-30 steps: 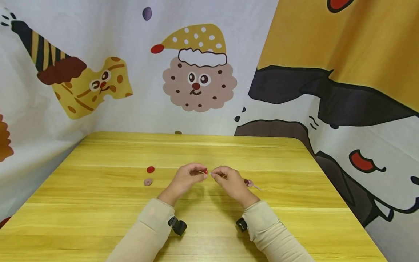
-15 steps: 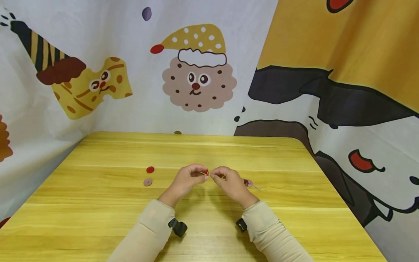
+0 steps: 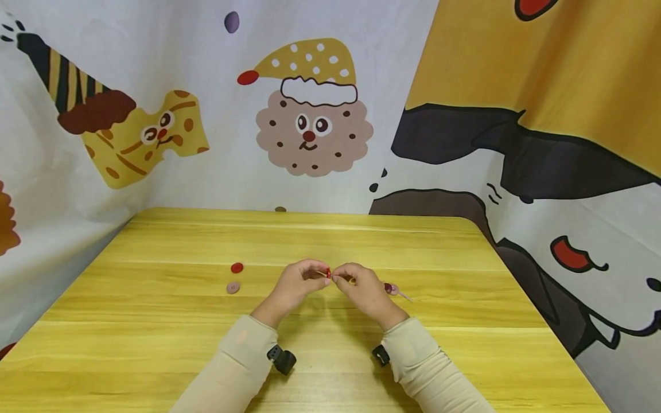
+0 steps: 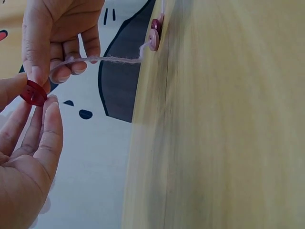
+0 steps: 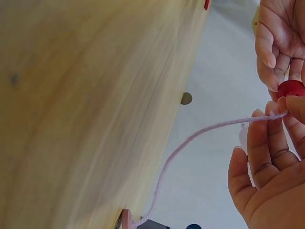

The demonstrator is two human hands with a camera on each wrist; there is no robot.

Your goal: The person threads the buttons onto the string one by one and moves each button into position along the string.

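Note:
A red button (image 4: 33, 93) is pinched between the thumb and fingers of my left hand (image 3: 299, 282), above the middle of the table. Right beside it, my right hand (image 3: 365, 288) pinches pink yarn (image 5: 186, 143) close to the button's face. Whether the yarn's tip is inside a hole is hidden by the fingertips. From the right hand the yarn runs down to a pink button (image 4: 153, 39) and a dark red button (image 4: 156, 25) on the table. In the head view those two lie just past the right hand, with a yarn tail trailing off.
On the wooden table (image 3: 155, 344), left of the hands, lie a loose red button (image 3: 237, 267) and a loose pink button (image 3: 233, 287). A cartoon-print cloth (image 3: 206, 57) hangs behind the table's back edge and along its sides.
My left hand has shifted slightly to the right with the red button, narrowing the gap to the right fingertips. The right hand has stayed nearly still.

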